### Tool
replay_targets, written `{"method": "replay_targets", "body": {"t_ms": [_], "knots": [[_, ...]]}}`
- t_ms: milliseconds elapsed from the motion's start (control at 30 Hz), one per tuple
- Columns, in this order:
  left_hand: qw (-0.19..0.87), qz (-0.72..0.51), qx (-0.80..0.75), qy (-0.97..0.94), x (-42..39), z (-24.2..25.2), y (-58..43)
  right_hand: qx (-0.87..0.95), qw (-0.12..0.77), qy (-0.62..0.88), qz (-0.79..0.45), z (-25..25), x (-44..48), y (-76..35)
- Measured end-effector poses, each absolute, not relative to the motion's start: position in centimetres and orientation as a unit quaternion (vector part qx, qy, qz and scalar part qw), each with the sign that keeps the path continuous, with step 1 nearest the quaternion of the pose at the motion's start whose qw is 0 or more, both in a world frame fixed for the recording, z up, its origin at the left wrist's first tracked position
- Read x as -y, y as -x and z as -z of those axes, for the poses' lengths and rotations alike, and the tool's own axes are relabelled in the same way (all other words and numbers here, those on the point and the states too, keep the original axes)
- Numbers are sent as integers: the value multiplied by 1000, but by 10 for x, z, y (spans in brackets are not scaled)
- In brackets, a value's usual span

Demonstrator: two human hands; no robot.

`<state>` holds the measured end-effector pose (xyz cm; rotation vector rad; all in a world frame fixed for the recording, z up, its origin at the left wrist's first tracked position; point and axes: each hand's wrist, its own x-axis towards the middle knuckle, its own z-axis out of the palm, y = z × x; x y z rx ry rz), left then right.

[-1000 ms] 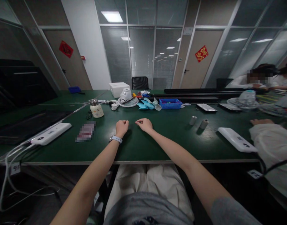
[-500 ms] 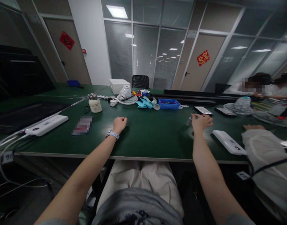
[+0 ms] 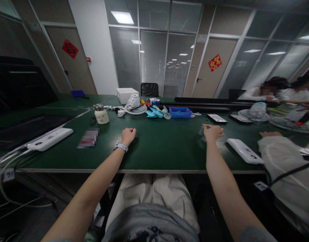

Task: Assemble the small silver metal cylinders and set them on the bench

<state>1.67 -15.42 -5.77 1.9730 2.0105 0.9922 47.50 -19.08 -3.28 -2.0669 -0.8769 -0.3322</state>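
Note:
My left hand (image 3: 129,136), with a watch (image 3: 121,147) on its wrist, rests on the green table as a loose fist. Its curled fingers hide whatever may be inside. Farther right, my right hand (image 3: 213,132) is closed in a pinch, thumb and forefinger toward the left. At their tips is a small, see-through greyish object (image 3: 201,130), too small to name. A white power bank-like device (image 3: 244,151) lies just right of my right forearm, and a phone-like slab (image 3: 216,118) lies beyond that hand.
Across the back stand a blue tray (image 3: 180,112), light-blue fan blades (image 3: 156,112), a white fan part (image 3: 135,107) and a white box (image 3: 127,95). A patterned bottle (image 3: 101,115) and another white device (image 3: 50,138) are at left. A co-worker's sleeve (image 3: 283,153) is close at right.
The view has shifted slightly, so the table's contents sit a little differently in the picture. Both hands keep nearly the same pose; the right one still pinches the small object.

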Motion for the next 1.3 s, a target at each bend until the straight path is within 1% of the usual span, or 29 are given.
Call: {"method": "replay_targets", "body": {"t_ms": [100, 167, 267, 333, 533, 600, 667, 733, 800, 867, 933, 1000, 1067, 1133, 1200, 1300], "knots": [[77, -327, -672, -660, 155, 57, -17, 311, 404, 853, 114, 28, 193, -471], [75, -325, -675, -658, 155, 57, -17, 297, 438, 841, 111, 27, 194, -470], [78, -326, -676, -656, 155, 57, -18, 239, 513, 816, 119, 31, 194, -471], [82, -327, -675, -657, 155, 57, -18, 208, 531, 814, 111, 37, 194, -473], [76, -319, -682, -654, 155, 57, -19, 195, 504, 840, 39, 55, 197, -479], [73, -320, -679, -656, 155, 57, -18, 169, 504, 847, 16, 54, 200, -481], [75, -324, -675, -658, 155, 57, -19, 152, 512, 845, 25, 48, 202, -478], [80, -339, -666, -660, 156, 55, -20, 196, 545, 811, 75, 39, 202, -464], [85, -361, -642, -671, 159, 53, -23, 307, 586, 740, 120, 31, 197, -436], [87, -384, -605, -692, 164, 49, -29, 444, 606, 650, 110, 29, 189, -393], [88, -406, -564, -714, 170, 46, -35, 550, 604, 576, 37, 34, 179, -341], [89, -427, -523, -732, 176, 45, -40, 626, 581, 514, -70, 45, 169, -291], [92, -440, -486, -749, 179, 46, -44, 669, 548, 471, -175, 58, 163, -251], [93, -442, -462, -763, 179, 47, -47, 689, 518, 444, -245, 68, 159, -226], [95, -438, -451, -772, 177, 48, -50, 698, 501, 432, -272, 74, 158, -214], [105, -440, -446, -772, 172, 48, -57, 706, 489, 440, -261, 75, 160, -212]]}}
